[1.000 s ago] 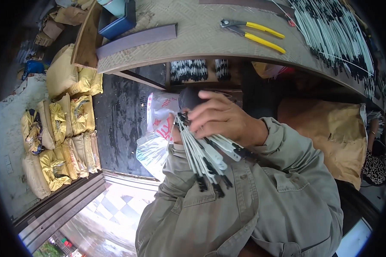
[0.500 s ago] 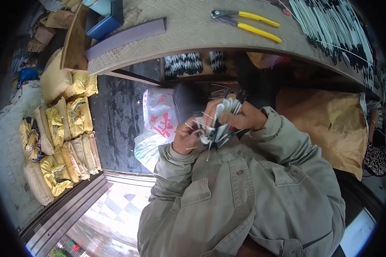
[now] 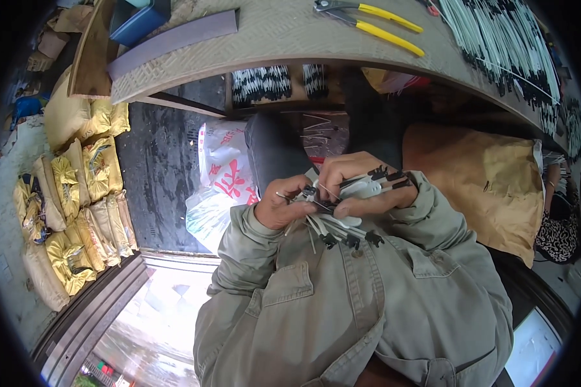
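In front of my chest, both hands are together at a bundle of white strips with black ends. My right hand wraps round the bundle, with black tips sticking out toward my right sleeve. More strips fan out below the fingers. My left hand is closed, its thumb and fingers pinching at the bundle's left end, around a small white piece with a dark part. A thin pale strand runs between the two hands. My fingers partly hide what they grip.
The workbench ahead carries yellow-handled pliers, a grey strip, a blue box and a heap of white strips. A printed plastic bag stands left, a brown paper sack right. Yellow packages are stacked far left.
The bundle has turned from upright to lying sideways, its black tips now toward the right. My hands have drawn closer together, and the whole view has shifted slightly.
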Tool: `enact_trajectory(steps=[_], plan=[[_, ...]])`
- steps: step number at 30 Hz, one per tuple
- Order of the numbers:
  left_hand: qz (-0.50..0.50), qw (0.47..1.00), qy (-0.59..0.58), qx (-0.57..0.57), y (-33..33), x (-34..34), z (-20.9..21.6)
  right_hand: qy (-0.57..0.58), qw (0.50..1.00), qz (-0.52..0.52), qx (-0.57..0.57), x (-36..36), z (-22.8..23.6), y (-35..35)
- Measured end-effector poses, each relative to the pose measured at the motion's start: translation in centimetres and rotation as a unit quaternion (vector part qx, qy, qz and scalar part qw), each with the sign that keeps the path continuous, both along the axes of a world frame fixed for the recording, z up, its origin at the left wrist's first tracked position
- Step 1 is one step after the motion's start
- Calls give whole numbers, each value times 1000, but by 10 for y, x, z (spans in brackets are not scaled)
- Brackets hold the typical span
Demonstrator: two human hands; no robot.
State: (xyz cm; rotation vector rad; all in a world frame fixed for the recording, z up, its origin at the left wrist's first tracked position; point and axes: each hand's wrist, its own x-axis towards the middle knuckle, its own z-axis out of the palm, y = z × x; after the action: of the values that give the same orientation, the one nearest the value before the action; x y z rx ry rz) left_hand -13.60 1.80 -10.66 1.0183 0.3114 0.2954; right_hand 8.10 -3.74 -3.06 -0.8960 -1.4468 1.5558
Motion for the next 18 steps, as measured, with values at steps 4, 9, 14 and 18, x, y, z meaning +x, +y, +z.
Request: enact_trajectory(steps=[4, 9, 14, 18], plan=[[68, 996, -31, -46, -1, 7, 4, -5, 998, 25, 56, -1, -4, 3], [123, 989, -68, -54, 1, -2, 0, 18, 998, 12, 55, -2, -2, -6], [300, 952, -27, -47, 12, -10, -12, 23, 994, 65, 83, -6, -2, -15], [385, 921, 14, -58, 23, -16, -24, 35, 989, 81, 117, -12, -1, -12]])
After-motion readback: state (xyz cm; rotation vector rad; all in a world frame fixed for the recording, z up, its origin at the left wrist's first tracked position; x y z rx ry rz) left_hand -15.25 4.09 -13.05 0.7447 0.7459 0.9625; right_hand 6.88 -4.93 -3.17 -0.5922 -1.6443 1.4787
